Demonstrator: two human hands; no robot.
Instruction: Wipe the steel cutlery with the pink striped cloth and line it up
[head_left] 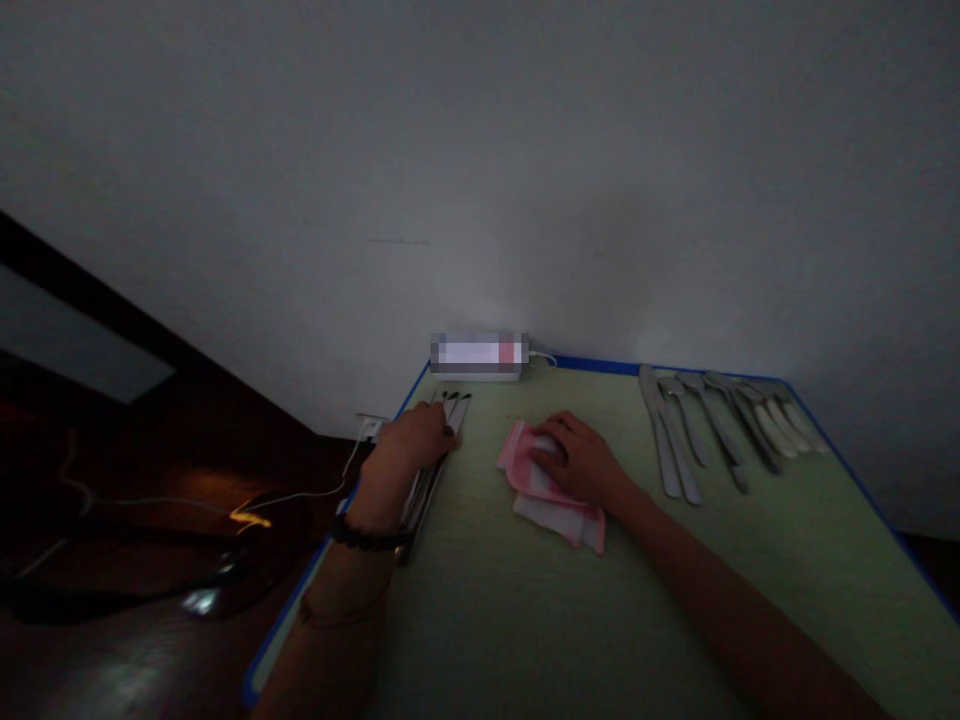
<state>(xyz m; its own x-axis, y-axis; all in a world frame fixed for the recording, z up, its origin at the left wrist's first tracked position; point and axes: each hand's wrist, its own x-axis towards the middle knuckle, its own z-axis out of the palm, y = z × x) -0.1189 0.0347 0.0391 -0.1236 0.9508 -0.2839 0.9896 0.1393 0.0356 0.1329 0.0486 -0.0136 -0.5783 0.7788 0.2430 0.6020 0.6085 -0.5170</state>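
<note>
My left hand [416, 438] is at the table's left side, its fingers curled down over a row of long, slim metal utensils [420, 505]. Their far ends show just beyond the fingers; the hand hides their middles, so I cannot make out what exactly is pinched. My right hand [589, 462] rests on a folded pink and white cloth [555, 508] in the middle of the table. Its fingers are bent into the fabric and the thumb presses on the near side.
Flatware [724, 425] lies in a row at the table's right: knives, spoons and white-handled pieces. A white box-like device [478, 358] with a cable stands against the wall [570, 180]. The pale green table [540, 620] has a blue edge. Cables and dark objects are at the lower left.
</note>
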